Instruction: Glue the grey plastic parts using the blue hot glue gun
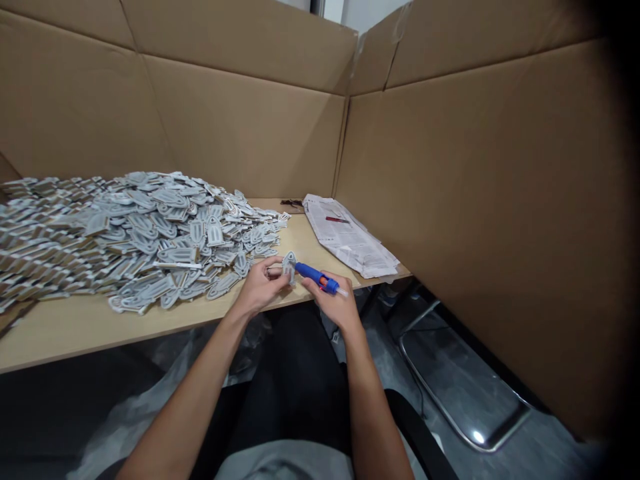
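My left hand [261,287] pinches a small grey plastic piece [289,265] with a pointed top and slots, held upright above the table's front edge. In my right hand [334,298] is a blue glue gun [317,275], fingers wrapped round it. A clear glue stick [343,292] pokes out of its back end and a small red light shows by the grip. The nozzle end points left and is right at the grey piece; I cannot tell whether they touch. Left of my hands lies a big heap of similar grey pieces [165,227].
A pale wooden table [300,233] runs across. Folded newspaper [345,240] with a red pen-like item [337,219] lies at the right end; a dark item [291,203] lies behind. Tall cardboard walls [240,127] enclose the back and right. A metal-framed chair [465,380] stands below right.
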Action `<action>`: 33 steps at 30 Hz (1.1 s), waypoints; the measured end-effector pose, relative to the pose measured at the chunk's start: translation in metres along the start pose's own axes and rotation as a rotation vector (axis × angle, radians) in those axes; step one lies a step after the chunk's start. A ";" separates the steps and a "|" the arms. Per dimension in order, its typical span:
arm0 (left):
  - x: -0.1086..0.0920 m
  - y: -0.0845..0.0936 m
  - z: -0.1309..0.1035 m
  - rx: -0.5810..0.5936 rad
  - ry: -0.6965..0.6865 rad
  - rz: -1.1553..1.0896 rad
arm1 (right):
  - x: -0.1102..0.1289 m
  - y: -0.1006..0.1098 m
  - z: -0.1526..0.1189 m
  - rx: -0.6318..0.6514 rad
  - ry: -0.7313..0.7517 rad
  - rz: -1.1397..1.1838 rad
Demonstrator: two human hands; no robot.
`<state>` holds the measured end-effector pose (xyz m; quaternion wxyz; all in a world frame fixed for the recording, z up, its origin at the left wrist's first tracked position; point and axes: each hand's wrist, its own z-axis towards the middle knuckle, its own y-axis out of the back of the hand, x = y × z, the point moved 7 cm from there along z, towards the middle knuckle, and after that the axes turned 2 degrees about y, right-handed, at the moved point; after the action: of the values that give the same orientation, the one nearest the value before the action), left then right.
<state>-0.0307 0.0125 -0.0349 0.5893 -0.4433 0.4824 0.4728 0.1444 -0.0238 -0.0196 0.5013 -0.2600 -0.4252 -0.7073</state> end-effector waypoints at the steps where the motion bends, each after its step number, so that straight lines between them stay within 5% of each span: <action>1: 0.001 0.001 0.001 -0.001 -0.005 0.003 | 0.000 0.000 0.000 -0.003 0.004 -0.006; 33: -0.005 0.005 0.000 -0.069 -0.121 0.135 | 0.012 0.002 -0.003 0.044 -0.003 -0.160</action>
<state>-0.0360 0.0128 -0.0299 0.5686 -0.4004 0.4580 0.5538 0.1422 -0.0321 -0.0107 0.4483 -0.2153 -0.4606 -0.7352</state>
